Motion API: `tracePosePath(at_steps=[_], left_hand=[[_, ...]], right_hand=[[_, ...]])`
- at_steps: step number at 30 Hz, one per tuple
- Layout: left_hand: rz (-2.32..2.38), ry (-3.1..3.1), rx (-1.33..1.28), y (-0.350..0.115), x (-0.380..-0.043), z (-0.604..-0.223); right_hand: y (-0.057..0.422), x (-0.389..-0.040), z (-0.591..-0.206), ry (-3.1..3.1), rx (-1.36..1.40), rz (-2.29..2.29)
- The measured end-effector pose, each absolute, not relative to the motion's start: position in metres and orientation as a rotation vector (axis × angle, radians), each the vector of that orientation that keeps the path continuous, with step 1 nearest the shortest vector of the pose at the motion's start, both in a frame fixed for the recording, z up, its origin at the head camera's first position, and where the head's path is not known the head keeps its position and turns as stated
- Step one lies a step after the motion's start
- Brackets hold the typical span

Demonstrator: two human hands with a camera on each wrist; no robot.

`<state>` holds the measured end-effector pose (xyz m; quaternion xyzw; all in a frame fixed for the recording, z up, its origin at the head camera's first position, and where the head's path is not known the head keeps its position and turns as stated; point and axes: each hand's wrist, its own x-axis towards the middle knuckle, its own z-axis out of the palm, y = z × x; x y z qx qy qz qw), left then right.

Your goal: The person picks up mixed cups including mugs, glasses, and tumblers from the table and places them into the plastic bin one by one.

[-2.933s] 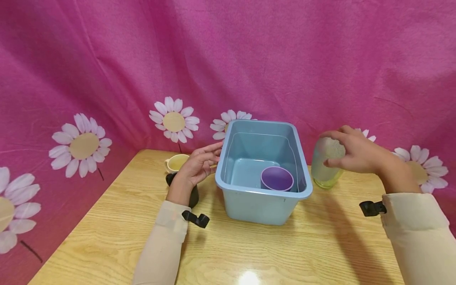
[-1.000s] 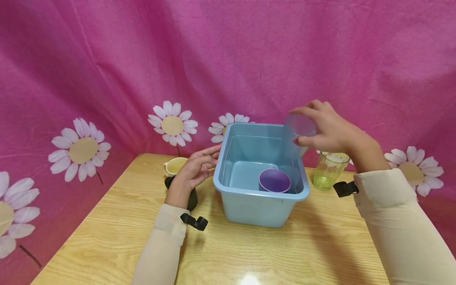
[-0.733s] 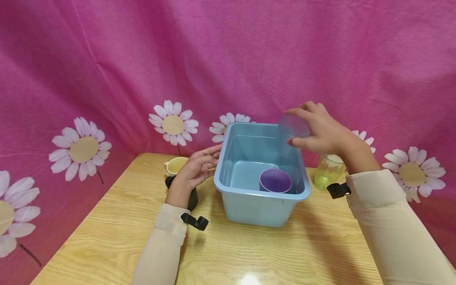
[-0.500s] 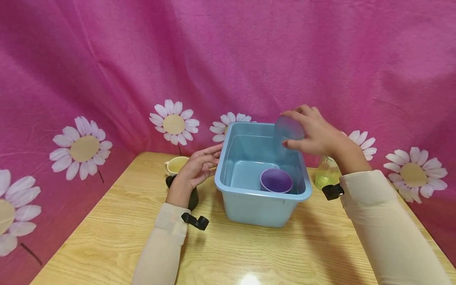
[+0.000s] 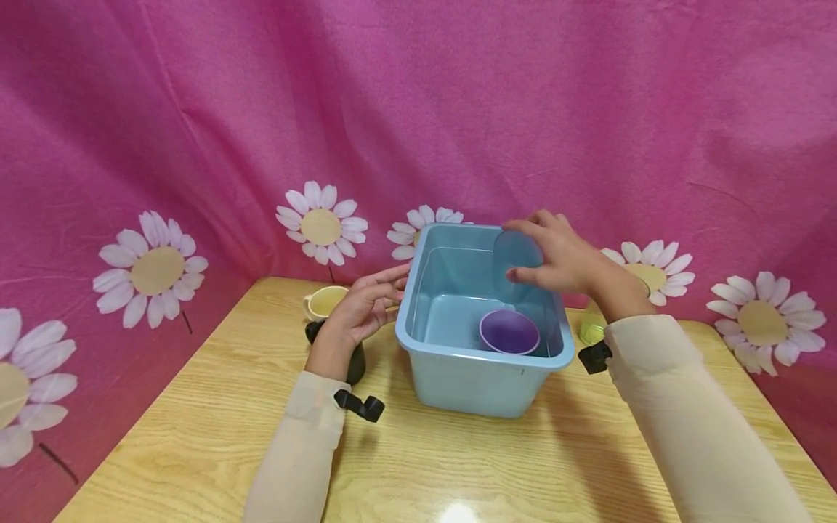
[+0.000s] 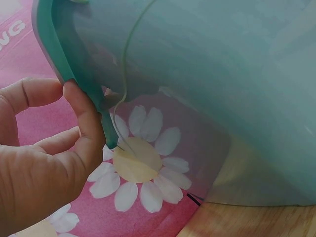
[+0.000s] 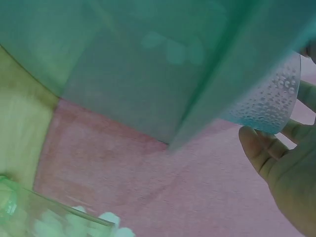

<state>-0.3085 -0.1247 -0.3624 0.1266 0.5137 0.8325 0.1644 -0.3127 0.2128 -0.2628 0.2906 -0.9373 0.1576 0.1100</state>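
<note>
In the head view my right hand (image 5: 556,253) grips a clear bluish tumbler (image 5: 516,250) near its top, thumb on the near side and fingers on the far side. The tumbler hangs inside the back right part of a light blue plastic bin (image 5: 471,385). Its bumpy texture shows in the right wrist view, beyond the bin's wall. A purple bowl (image 5: 508,333) lies in the bin's front right corner. My left hand (image 5: 362,309) touches the bin's left rim from outside with loosely bent fingers. In the left wrist view, fingertips meet the rim (image 6: 59,49).
A cream mug (image 5: 323,301) stands behind my left hand. Next to it is a black object (image 5: 356,365), mostly hidden by the hand. Right of the bin stands a yellow-green glass (image 5: 592,325), partly behind my right wrist. A pink flowered cloth (image 5: 418,109) hangs behind the wooden table (image 5: 418,465).
My right hand has carried the tumbler from the yellow-green glass leftward over the bin's right rim, then lowered it into the bin. My left hand has stayed at the left rim.
</note>
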Motion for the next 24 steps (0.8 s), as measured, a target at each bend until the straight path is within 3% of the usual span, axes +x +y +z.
tracePosePath(at_steps=[24], left_hand=[[2.364, 1.427, 0.370, -0.126, -0.310, -0.362]], right_hand=[[0.203, -0.333, -0.304, -2.978, 0.902, 0.408]])
